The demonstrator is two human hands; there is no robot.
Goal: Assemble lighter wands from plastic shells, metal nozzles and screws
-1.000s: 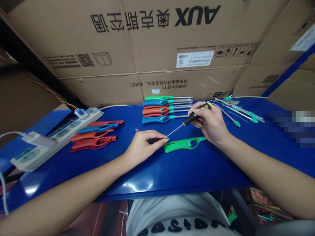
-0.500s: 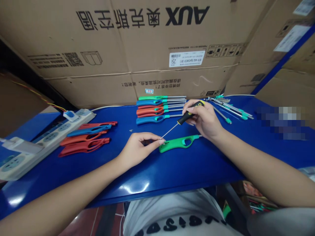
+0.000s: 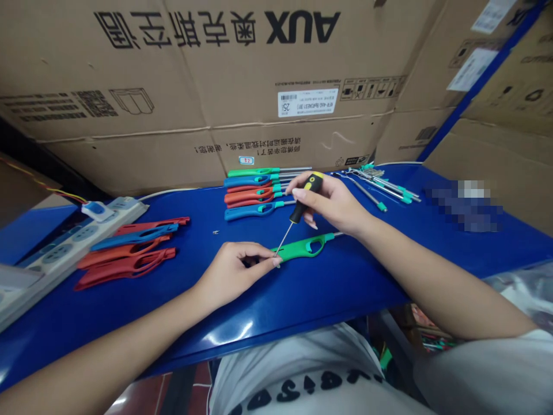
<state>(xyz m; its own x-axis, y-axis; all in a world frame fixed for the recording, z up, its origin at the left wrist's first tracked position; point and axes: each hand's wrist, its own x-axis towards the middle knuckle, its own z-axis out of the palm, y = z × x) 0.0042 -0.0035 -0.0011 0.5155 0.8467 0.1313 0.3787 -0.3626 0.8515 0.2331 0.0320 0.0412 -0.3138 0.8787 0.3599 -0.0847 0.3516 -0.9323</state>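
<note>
A green gas lighter with a teal trigger and a metal tube lies on the blue table. My left hand is closed at its handle end, thumb and index finger pinched around that end. Whether a small screw sits between these fingertips is hidden. My right hand is closed around the black-and-yellow handle of a screwdriver. The screwdriver slants down to the left, its tip at the lighter's end beside my left fingertips.
Several finished-looking lighters lie in a row behind. Red, orange and blue handle shells rest beside a white power strip. Metal tubes with teal ends are at the right. Tiny metal pieces lie left of centre. A large cardboard box stands behind.
The screwdriver has become steeper, and its tip with my left fingertips has come onto the green lighter's end. The whole view has shifted somewhat to the right.
</note>
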